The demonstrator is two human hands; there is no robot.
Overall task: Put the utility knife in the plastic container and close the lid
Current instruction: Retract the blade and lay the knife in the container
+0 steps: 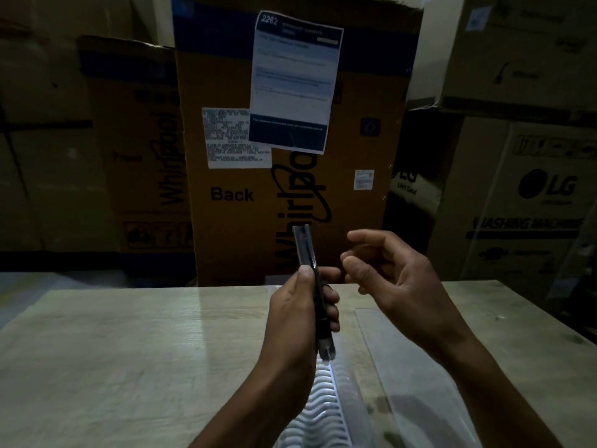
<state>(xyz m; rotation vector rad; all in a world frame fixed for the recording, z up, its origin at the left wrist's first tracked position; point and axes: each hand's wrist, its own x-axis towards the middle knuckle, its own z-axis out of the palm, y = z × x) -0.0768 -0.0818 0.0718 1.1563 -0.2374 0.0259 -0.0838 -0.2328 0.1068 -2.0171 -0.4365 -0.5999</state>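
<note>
My left hand (300, 305) grips a dark utility knife (307, 250) upright above the table, its metal front end pointing up and away. To the right of the knife, my right hand (391, 276) hovers with curled, parted fingers and holds nothing. Below the hands lies the clear plastic container (326, 402) with a white wavy insert. Its transparent lid (403, 367) lies open, flat on the table to the right.
The pale wooden table (129, 350) spreads to the left and right of the container. Tall cardboard appliance boxes (290, 156) stand close behind the table's far edge, with more stacked boxes (523, 195) at the right. The room is dim.
</note>
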